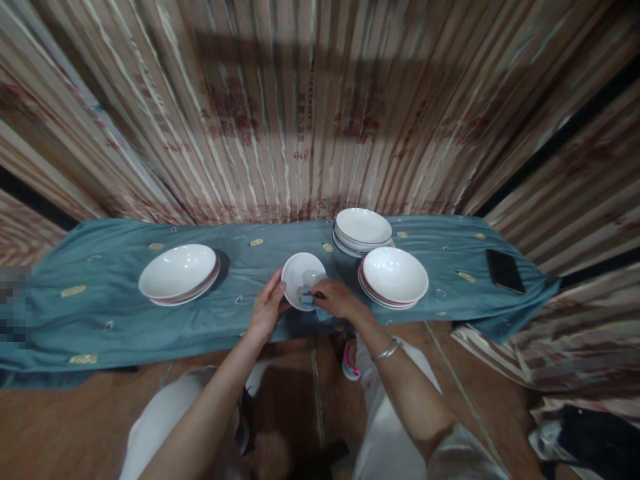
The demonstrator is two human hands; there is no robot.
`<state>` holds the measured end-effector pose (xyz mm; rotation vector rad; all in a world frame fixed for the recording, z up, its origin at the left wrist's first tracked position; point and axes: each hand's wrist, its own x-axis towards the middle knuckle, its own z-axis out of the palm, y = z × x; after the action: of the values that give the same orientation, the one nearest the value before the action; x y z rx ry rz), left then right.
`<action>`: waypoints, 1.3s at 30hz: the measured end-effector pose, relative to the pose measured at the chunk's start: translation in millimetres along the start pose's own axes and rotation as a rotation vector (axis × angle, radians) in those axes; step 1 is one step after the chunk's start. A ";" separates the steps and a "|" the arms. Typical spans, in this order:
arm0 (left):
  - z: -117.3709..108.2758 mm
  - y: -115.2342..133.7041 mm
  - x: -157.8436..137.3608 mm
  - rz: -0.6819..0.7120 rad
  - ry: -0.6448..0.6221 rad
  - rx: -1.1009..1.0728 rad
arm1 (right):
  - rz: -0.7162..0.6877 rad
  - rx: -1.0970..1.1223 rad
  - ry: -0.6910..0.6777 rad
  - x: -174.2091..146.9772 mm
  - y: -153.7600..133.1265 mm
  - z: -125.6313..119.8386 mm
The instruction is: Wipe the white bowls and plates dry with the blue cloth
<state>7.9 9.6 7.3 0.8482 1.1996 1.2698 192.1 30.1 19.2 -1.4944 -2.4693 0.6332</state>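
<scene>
A small white bowl [296, 272] is tilted toward me over the front part of the covered table. My left hand [269, 305] grips its left side, thumb at the rim and fingers beneath. With closed fingers, my right hand [336, 298] holds a blue cloth [309, 299] against the inside of the bowl at its lower right. Part of the cloth hangs below that hand. Just right of my right hand is a stack of white bowls [395, 275], some with a red outer band. Behind it stands a stack of white plates [363, 227] with dark rims.
Another stack of wide white bowls [179, 272] stands to the left. A black phone or tablet [505, 271] lies at the right end of the teal tablecloth [120, 327]. Striped curtains [280, 133] hang close behind the table. My knees are below its front edge.
</scene>
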 end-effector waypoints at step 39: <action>1.0 2.0 -4.1 -0.013 -0.009 -0.046 | 0.066 1.265 0.279 42.3 -26.7 26.1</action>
<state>8.8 6.0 10.2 0.8100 1.1628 1.2775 141.0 49.8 5.3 -0.9783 -1.2483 1.4630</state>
